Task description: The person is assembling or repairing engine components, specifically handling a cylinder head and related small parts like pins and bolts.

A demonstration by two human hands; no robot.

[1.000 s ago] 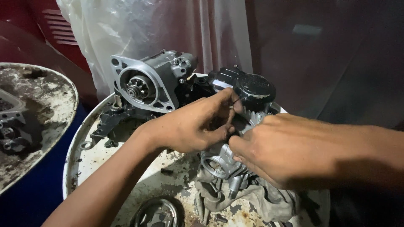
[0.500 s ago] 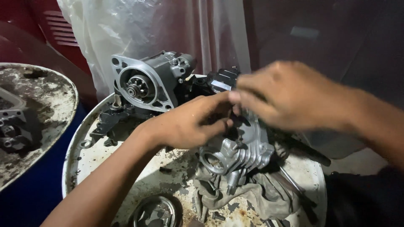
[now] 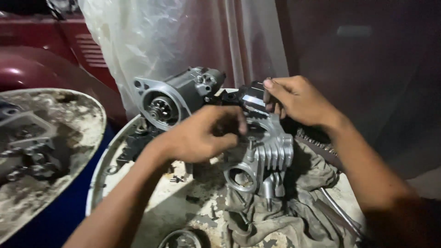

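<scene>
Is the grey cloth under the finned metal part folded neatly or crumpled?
Crumpled: the grey cloth lies in loose, uneven wrinkles beneath the finned metal part.

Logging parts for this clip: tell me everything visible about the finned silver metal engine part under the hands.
The finned silver cast-metal engine part looks like bare aluminium, with a row of cooling fins on its side and a round open port facing the camera at its lower left. It sits on a grimy grey rag on the stained round white drum top. The left hand rests against its upper left; the right hand reaches over its top, at a black part behind it.
</scene>
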